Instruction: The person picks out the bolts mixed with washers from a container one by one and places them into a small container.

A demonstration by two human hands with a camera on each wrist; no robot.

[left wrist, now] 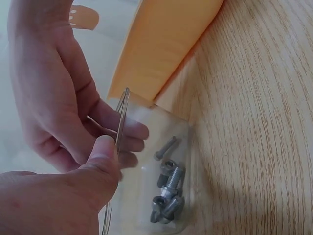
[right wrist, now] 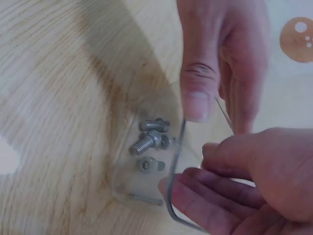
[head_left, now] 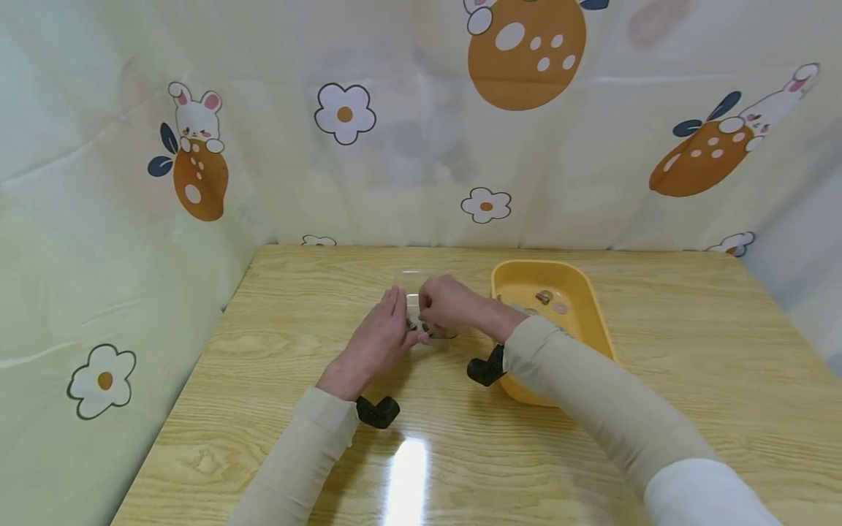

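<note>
A clear plastic box sits on the table between both hands. Loose bolts and screws lie inside it, among them one thin screw set apart from the cluster. My left hand holds the box at its left near corner, thumb on the rim and fingers along the outer side. From the far right, my right hand reaches over the rim, fingertips inside the box. Its fingers are loosely bent, and no object shows in them.
An orange-yellow tray stands right of the box, partly under the right forearm. Several small metal and pale round pieces lie in it. Black wrist mounts stick out at both cuffs. A patterned curtain rises behind the wooden table.
</note>
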